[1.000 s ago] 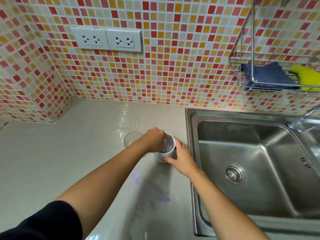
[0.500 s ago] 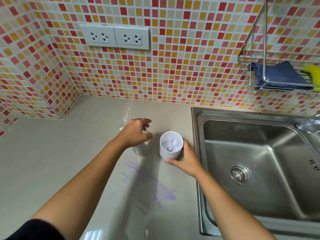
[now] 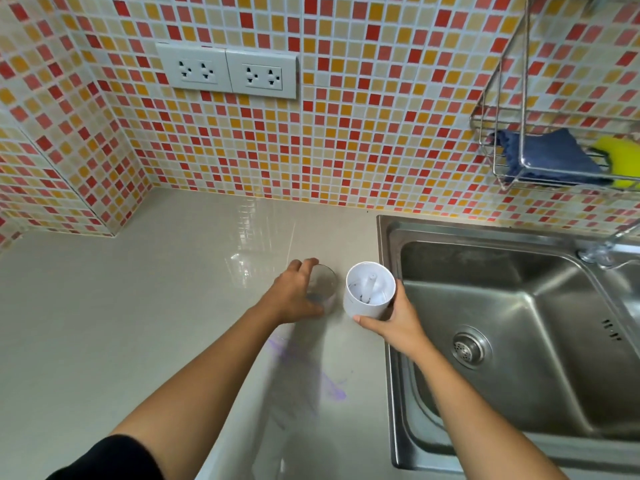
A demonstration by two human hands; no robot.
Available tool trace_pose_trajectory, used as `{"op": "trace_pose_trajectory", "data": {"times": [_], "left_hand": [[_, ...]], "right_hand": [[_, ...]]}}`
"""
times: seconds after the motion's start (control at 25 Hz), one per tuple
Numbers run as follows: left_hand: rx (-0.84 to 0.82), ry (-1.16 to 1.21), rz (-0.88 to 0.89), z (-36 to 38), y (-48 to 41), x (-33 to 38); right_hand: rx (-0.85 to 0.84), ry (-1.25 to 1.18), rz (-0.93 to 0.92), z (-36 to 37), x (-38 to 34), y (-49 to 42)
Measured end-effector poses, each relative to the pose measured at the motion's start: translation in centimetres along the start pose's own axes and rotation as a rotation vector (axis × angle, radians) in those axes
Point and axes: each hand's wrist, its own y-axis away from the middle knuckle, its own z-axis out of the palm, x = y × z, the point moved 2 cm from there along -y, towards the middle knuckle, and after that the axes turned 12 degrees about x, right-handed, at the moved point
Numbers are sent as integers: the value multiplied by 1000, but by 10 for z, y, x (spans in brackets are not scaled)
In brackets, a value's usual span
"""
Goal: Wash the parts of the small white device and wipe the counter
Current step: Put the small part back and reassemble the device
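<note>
The white cup [image 3: 369, 293] stands upright on the table [image 3: 145, 306], just left of the sink [image 3: 519, 341] rim. Its open top shows a central white post and dark specks inside. The right hand [image 3: 391, 322] is closed around the cup's near and right side, thumb across the near wall.

Just left of the cup stands a clear part [image 3: 322, 285], round and transparent, also on the table. The left hand [image 3: 294, 296] grips it from the left, fingers curled over its far rim and thumb at its near side. The cup and the clear part stand close together; whether they touch cannot be told.

A purple smear [image 3: 332, 389] lies on the table near the hands, between the two forearms.

The sink is steel, with a drain [image 3: 469, 348] in its floor and a tap [image 3: 602, 247] at its far right edge.

A wire rack [image 3: 495, 147] hangs on the tiled wall [image 3: 363, 116] above the sink. It holds a blue cloth [image 3: 547, 154] and, to the right, a yellow sponge [image 3: 620, 157]. Two sockets [image 3: 228, 71] sit on the wall, far left of the rack.
</note>
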Motion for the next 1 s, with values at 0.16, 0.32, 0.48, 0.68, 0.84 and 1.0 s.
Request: {"op": "trace_pose_trajectory", "data": {"times": [0.16,0.32,0.48,0.68,0.84,1.0], "left_hand": [[-24,33,21,23,2,16],[-3,99,-19,25,2,11],[-11,135,-16,21,4,13],[46,205,-91,19,6,13],[69,270,-136,20,10,11],[63,286,-146,19,11,10]], "right_hand": [[73,266,-118,-41,0,-2],[0,525,-241,-54,-26,-11],[-170,741,-428,-34,-68,-16],[-204,539,-371,-14,-97,-17],[-78,175,-239,2,-95,-18],[-91,-83,-123,20,-84,-16]]}}
